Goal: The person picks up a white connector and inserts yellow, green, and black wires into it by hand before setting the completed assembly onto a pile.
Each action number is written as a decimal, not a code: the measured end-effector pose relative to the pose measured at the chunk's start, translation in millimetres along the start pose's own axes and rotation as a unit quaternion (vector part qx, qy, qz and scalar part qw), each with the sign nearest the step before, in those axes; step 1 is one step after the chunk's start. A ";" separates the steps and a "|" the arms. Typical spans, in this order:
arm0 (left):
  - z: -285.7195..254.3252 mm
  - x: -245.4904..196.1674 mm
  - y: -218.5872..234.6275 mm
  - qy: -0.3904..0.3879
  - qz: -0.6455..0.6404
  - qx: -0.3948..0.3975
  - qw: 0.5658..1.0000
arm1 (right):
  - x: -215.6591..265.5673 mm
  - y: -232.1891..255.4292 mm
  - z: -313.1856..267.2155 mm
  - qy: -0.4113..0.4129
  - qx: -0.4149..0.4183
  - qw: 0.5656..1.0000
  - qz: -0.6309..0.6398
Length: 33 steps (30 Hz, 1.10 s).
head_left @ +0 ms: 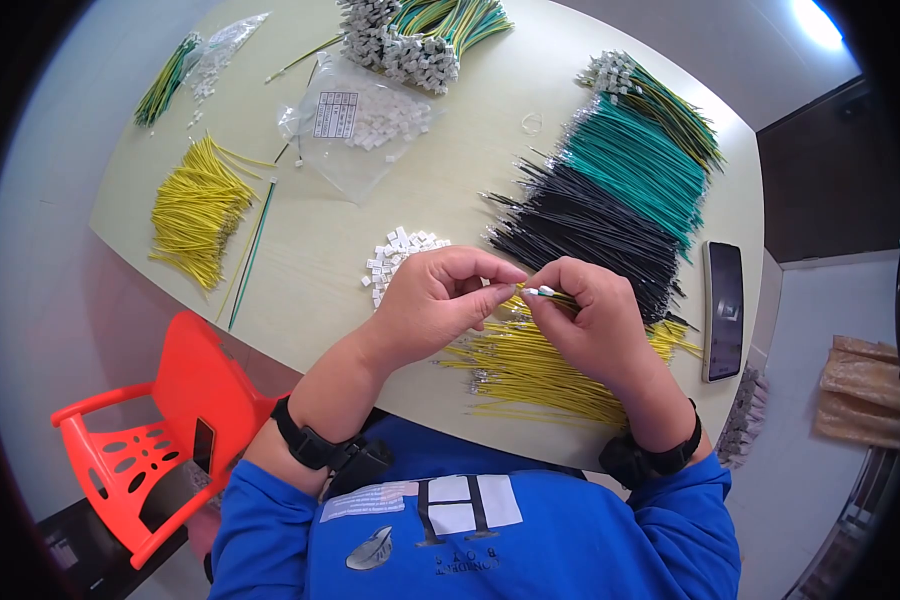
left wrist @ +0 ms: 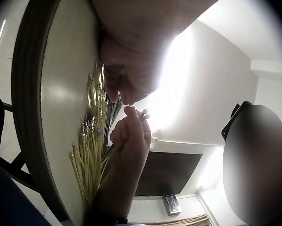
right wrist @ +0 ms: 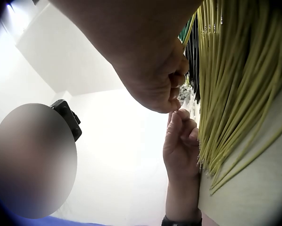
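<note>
Both hands meet over the table, fingertip to fingertip. My right hand (head_left: 602, 315) grips a few wires with small white connectors (head_left: 541, 291) at their ends, which stick out between thumb and forefinger. Thumb and forefinger of my left hand (head_left: 435, 295) pinch a short bit of yellow wire (head_left: 520, 287) right at the right fingertips; most of it is hidden. Below the hands lies a spread of yellow wires (head_left: 540, 370) with metal-tipped ends. A heap of loose white connectors (head_left: 398, 250) is beside the left hand. In the left wrist view the right hand (left wrist: 131, 136) shows the connectors again.
Black wires (head_left: 590, 235) and green wires (head_left: 640, 160) lie in bundles behind the right hand. A phone (head_left: 722, 310) rests by the right edge. Farther back are a bag of connectors (head_left: 365, 125) and another yellow bundle (head_left: 198, 210). A red chair (head_left: 190, 400) stands left.
</note>
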<state>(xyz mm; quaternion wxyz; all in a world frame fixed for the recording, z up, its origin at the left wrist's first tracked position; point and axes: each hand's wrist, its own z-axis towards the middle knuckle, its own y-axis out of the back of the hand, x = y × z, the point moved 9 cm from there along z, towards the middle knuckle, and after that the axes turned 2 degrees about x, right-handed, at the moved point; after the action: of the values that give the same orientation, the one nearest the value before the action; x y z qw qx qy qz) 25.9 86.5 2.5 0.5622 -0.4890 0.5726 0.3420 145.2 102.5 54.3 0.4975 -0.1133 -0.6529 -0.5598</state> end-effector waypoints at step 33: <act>-1.6 -3.3 0.4 -0.044 -0.015 -0.003 0.999 | 9.8 -6.6 -0.6 0.070 -0.007 0.997 -0.011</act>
<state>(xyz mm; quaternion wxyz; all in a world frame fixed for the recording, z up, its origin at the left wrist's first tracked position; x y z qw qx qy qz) 24.7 85.7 5.8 0.5908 -0.4833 0.5387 0.3564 136.2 95.7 57.7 0.5348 -0.0701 -0.6142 -0.5761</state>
